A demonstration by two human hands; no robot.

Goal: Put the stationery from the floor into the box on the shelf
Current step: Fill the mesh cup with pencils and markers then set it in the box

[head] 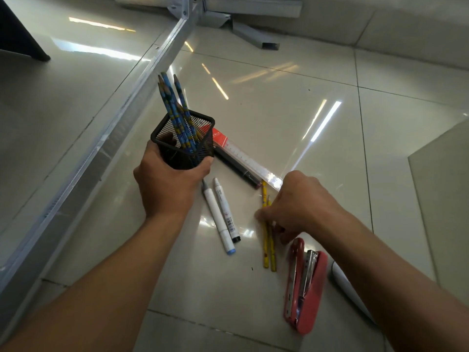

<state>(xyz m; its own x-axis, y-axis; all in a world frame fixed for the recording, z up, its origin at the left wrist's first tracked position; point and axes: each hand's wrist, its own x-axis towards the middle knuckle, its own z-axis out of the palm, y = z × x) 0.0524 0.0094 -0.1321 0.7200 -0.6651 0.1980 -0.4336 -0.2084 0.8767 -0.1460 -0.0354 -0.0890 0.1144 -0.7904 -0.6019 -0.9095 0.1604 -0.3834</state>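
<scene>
Gathering step: left hand (166,184) grips cup (184,143); right hand (291,209) pinches yellow pencils (268,247) on floor (279,110); next, lift them into cup

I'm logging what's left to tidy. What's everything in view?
mesh pen holder: one, black, held in the left hand
blue pencils: at least four, blue, in the holder
yellow pencils: two, yellow, floor, under the right hand
white markers: two, white, floor between the hands
ruler: one, clear with red end, floor behind the holder
black marker: one, black, floor beside the ruler
stapler: one, red, open, floor by the right forearm
white object: one, white, behind the right arm
metal frame: one, grey, left
left hand: one, grips the holder
right hand: one, pinches the yellow pencils
</scene>
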